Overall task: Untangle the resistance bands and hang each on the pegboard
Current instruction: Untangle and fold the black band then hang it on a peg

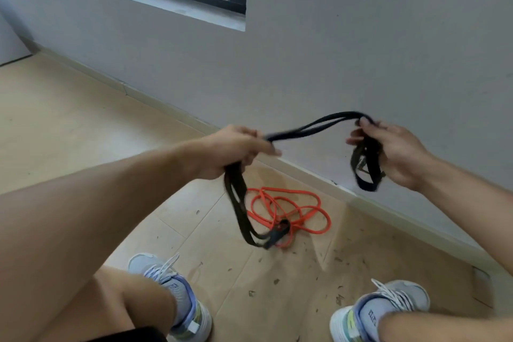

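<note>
— What have you got hold of?

— My left hand (236,150) and my right hand (388,153) are both closed around the black resistance band (311,126), which spans between them; its loops dangle below each fist.

— And the other one?

— The orange resistance band (288,211) lies coiled on the floor (83,125) below my hands, near the wall (361,50).

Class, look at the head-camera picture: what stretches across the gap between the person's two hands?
In the head view, a black band spans from the left hand to the right hand, both gripping it.
</note>
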### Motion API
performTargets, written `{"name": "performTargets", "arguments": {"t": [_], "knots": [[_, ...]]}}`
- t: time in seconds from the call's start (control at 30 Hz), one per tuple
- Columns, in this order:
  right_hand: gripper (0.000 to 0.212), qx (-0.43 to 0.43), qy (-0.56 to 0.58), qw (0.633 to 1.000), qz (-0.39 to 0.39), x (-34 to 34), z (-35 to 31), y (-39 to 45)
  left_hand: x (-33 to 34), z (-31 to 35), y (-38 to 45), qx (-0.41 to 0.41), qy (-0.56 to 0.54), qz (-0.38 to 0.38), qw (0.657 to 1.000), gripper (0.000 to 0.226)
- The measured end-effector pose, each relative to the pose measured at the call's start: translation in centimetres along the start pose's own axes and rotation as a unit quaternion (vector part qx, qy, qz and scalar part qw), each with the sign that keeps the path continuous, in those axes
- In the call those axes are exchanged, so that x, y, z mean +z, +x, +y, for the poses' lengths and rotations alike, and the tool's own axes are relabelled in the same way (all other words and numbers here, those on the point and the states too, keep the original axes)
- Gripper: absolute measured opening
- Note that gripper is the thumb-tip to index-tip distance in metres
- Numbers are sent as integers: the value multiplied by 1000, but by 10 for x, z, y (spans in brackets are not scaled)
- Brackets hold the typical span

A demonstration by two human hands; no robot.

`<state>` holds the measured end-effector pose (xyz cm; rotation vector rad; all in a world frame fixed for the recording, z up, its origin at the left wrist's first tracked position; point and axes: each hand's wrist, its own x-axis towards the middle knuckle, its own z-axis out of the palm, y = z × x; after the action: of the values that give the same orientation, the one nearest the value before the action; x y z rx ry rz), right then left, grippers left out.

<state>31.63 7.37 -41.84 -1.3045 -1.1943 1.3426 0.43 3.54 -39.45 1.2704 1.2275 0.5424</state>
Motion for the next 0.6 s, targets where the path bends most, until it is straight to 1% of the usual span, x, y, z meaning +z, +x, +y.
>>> {"name": "performTargets", "arguments": {"t": [0.03,0.07,0.1,0.13,0.17,0.2,0.23,0.27,0.3,0.33,0.37,0.4,0.43,0.47,0.53,0.57,0.6], "knots": [[40,35,-24,998,-45,-9,6,-1,-6,8,-3,-11,-124,-60,990,19],[57,62,-59,993,-82,-16,12,-2,-12,15,-8,-14,-213,-122,969,16],[59,82,-89,986,-112,-20,17,-4,-16,18,-12,-8,-256,-174,951,18],[48,100,-110,980,-132,-22,21,-7,-18,19,-16,-1,-262,-207,943,30],[33,111,-131,975,-141,-22,24,-8,-19,17,-19,0,-239,-221,945,41],[23,107,-172,970,-134,-22,27,-8,-19,12,-20,-8,-197,-210,958,46],[17,94,-248,955,-133,-22,30,-8,-18,7,-20,-17,-146,-180,973,45],[16,82,-343,924,-146,-22,32,-8,-16,2,-19,-24,-99,-144,984,42],[20,80,-427,885,-169,-19,33,-9,-14,-3,-18,-26,-59,-117,991,38],[31,85,-482,849,-199,-13,34,-12,-11,-6,-17,-21,-20,-105,994,34],[49,85,-510,826,-224,-6,34,-16,-8,-9,-16,-13,18,-107,994,30],[66,72,-517,819,-237,3,32,-19,-5,-11,-15,-3,58,-119,991,28],[76,41,-512,823,-243,16,27,-23,0,-11,-15,5,95,-135,986,27],[81,7,-499,831,-247,28,23,-26,4,-12,-15,10,123,-150,981,28],[83,-41,-481,835,-263,54,13,-32,12,-10,-14,10,145,-159,977,29],[81,-53,-475,835,-274,65,10,-35,14,-10,-13,9,144,-156,977,29],[73,-61,-468,835,-282,74,7,-39,15,-9,-13,9,140,-154,978,27]]}}
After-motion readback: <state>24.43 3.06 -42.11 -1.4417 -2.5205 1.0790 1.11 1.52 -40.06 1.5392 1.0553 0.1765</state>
